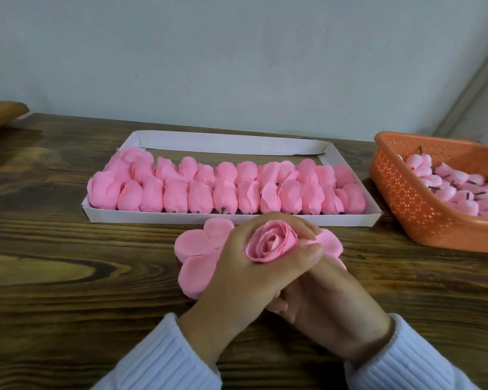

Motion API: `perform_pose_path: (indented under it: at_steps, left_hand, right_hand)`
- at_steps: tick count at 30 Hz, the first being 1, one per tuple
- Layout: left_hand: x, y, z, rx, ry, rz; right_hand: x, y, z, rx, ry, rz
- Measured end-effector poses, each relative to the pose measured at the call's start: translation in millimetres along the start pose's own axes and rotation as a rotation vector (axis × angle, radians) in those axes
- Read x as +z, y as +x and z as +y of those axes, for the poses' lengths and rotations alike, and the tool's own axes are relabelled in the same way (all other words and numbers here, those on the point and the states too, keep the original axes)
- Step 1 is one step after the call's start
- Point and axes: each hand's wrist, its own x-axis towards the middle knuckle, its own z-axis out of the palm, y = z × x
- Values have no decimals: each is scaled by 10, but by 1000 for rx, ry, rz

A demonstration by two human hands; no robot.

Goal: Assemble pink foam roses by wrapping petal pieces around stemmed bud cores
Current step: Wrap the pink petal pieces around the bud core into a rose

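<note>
At table (68,277) centre — left hand (237,271) curled round rose (271,242) | right hand (335,299) beneath, thumb on it — grip hidden

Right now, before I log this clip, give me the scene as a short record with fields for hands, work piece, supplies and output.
left hand: fingers and thumb curled round the rose, bloom facing up
right hand: tucked under the other hand; what it holds is hidden
petal pieces: flat on the table, partly under both hands
tray: white cardboard, behind the hands, two rows of finished roses
basket: orange, right of the tray, holds bud cores
</note>
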Motion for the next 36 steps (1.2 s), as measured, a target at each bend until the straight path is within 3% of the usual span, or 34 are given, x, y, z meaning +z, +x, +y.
perform_pose_path:
  at_steps: [5,11,17,23,27,33,36]
  left_hand:
    - [-14,45,-22,15,-57,42]
    - [32,1,-18,-53,0,38]
    - [22,20,-5,-2,-15,67]
    - [44,2,15,74,-29,-14]
    - [28,7,-1,44,-7,40]
    - [48,-13,25,65,-85,-21]
    - [38,-4,10,32,-17,31]
  right_hand:
    - [-31,-17,-2,-17,153,-109]
    - [-19,2,31,-23,-9,95]
    - [-30,-14,16,-97,173,-143]
    - [-16,-3,87,-145,-93,34]
    - [9,-47,25,-158,-19,-35]
    - [-6,-52,9,-116,-78,82]
    - [7,-40,4,-97,0,-3]
